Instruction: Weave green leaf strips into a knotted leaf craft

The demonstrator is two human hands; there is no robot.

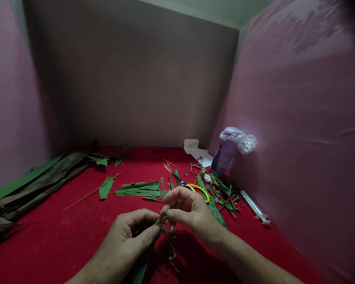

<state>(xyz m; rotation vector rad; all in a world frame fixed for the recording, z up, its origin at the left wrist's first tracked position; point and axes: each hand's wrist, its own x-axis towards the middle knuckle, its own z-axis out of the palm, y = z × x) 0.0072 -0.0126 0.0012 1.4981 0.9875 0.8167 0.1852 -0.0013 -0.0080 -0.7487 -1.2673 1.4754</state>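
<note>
Left grip [127,233] pinches leaf [141,265], yellow-handled scissors [192,185] beyond right grip [193,213].

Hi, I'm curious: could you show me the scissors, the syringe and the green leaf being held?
Scissors [192,186], head view: on the yellow handles, near the blades.
Syringe [253,204], head view: on the barrel.
Green leaf [141,263], head view: on its lower stretch.

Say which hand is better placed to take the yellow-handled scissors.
Probably the right hand: the yellow-handled scissors lie just beyond it, whereas the left hand is farther off, pinching a green leaf.
</note>
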